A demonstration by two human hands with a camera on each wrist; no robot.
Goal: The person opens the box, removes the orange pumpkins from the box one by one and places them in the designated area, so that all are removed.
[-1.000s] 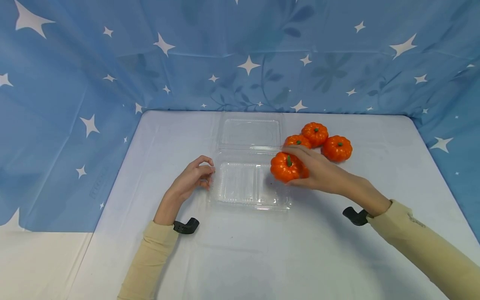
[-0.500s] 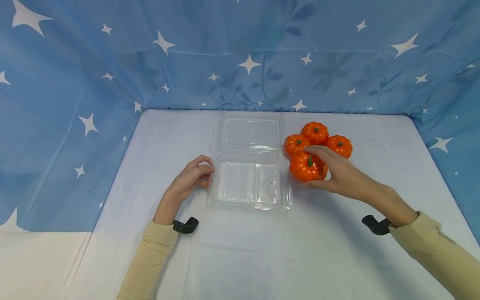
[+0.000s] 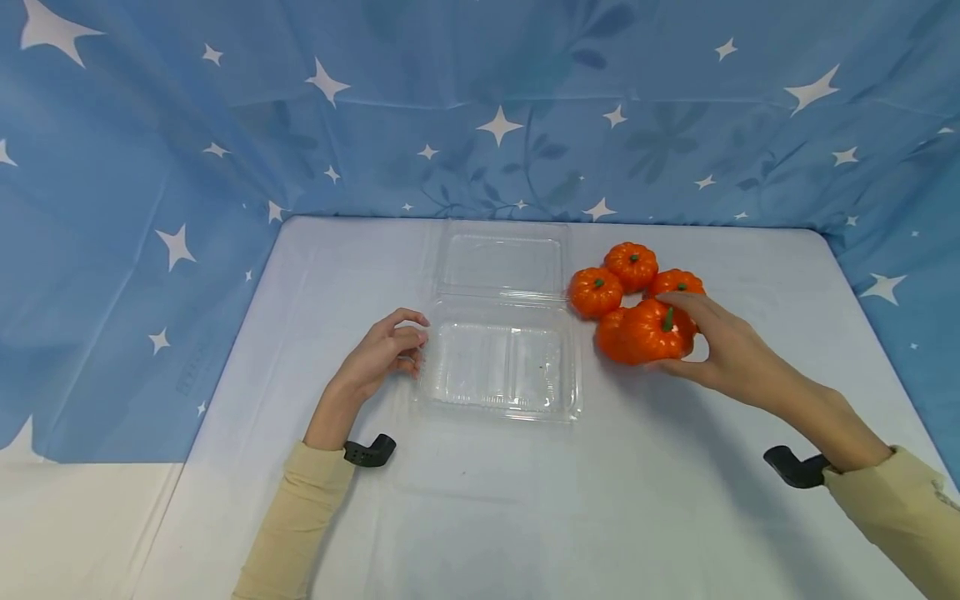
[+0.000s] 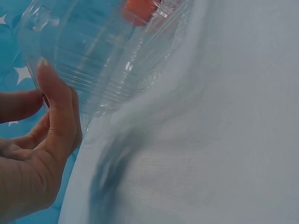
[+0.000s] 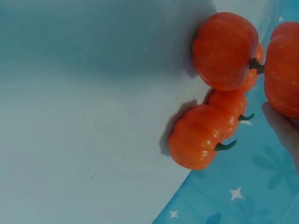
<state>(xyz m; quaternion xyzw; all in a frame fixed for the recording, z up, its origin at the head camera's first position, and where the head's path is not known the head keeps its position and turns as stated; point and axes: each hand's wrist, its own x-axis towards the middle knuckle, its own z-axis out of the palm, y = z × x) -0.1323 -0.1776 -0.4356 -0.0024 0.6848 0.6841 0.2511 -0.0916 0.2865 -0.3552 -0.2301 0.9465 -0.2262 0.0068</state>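
Note:
My right hand (image 3: 738, 354) grips a small orange pumpkin (image 3: 662, 331) with a green stem, thumb on its near side and fingers on the far side. In the right wrist view the held pumpkin (image 5: 284, 70) shows at the right edge. Partly behind it in the head view is another pumpkin (image 3: 613, 337). At the left side of a hinged clear plastic container (image 3: 472, 367), my left hand (image 3: 386, 350) pinches the rim between thumb and bent fingers. The left wrist view shows this left hand (image 4: 51, 126) at the container wall. The container's lid lies folded back, away from me.
Three more pumpkins sit at the back right: one beside the lid hinge (image 3: 596, 292), one behind (image 3: 632, 265) and one farther right (image 3: 677, 283). White cloth (image 3: 480, 525) covers the table, with a blue star-patterned curtain (image 3: 375, 125) behind.
My right hand has moved right with the pumpkin, from over the container's right end to above the right side of the pumpkin group. The left hand has stayed at the rim.

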